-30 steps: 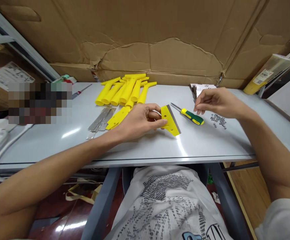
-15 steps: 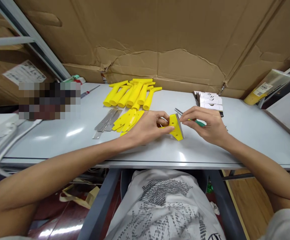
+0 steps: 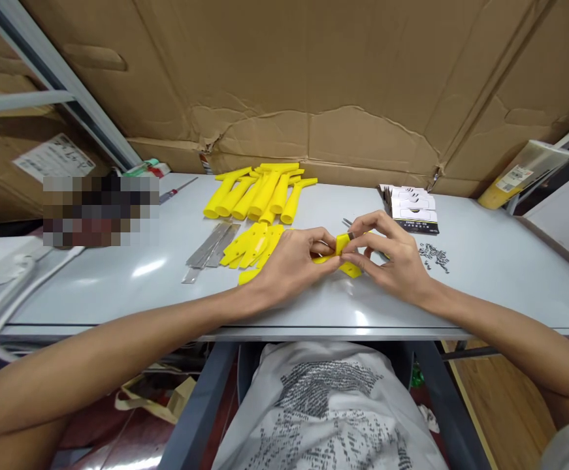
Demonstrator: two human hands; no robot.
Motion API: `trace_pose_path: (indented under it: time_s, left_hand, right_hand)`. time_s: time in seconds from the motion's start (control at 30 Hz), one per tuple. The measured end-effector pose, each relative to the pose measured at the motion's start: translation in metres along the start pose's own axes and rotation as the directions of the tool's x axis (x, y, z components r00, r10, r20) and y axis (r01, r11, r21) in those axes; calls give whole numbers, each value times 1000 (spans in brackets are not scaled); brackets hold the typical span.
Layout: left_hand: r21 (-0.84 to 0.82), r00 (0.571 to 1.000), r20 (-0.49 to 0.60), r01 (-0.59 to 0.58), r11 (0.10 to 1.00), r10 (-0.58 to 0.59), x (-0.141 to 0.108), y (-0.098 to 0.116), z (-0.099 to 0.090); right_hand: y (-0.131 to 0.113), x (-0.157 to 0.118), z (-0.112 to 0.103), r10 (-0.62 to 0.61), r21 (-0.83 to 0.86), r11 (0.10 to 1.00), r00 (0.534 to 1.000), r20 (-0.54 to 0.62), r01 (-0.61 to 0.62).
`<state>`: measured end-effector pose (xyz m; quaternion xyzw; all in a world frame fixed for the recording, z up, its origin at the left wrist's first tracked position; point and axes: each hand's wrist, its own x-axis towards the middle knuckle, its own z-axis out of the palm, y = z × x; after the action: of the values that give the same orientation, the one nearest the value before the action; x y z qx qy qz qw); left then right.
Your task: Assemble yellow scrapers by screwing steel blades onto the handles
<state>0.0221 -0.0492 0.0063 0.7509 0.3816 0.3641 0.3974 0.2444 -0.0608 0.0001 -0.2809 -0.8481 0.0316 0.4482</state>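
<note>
The bare right hand (image 3: 394, 258) partly covers the flat yellow plastic scraper head (image 3: 343, 243) and grey-shafted screwdriver (image 3: 347, 222). Dark metal screws (image 3: 441, 256) blur together.

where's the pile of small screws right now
In the head view, the small screws are right of centre, beside the right hand, below the white cards.

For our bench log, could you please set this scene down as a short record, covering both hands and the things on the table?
Left hand: holds a yellow scraper
Right hand: fingertips at the scraper's head; grip partly hidden
Screwdriver: mostly hidden behind the right hand
Beyond the left hand: yellow plates, with metal blades to their left
Farther back: pile of yellow handles
Right of the right hand: loose small screws
Behind the screws: white-and-black cards
</note>
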Motion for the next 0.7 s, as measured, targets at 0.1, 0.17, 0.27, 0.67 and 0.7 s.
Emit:
trace_pose_path:
  time_s: [0.1,0.17,0.27,0.67,0.7]
  left_hand:
    - [5,1000,-15,-7,1000,7,-1,1,0]
    - [1,1000,-19,-12,1000,12,-2,1,0]
    - [20,999,-17,-28,999,28,-3,3,0]
    - [12,1000,-8,-24,1000,24,-1,4,0]
    - [12,1000,-11,-27,1000,28,-2,4,1]
  right_hand:
    - [-3,0,0,17,26,1000,1000,1,-17]
    - [-6,-1,0,-11,-6,1000,1000,0,11]
    - [-10,-3,1,-44,-113,993,999,-13,43]
    - [-13,-8,6,-29,-167,986,998,-51,20]
    - [-13,-9,7,-45,-173,984,998,-53,35]
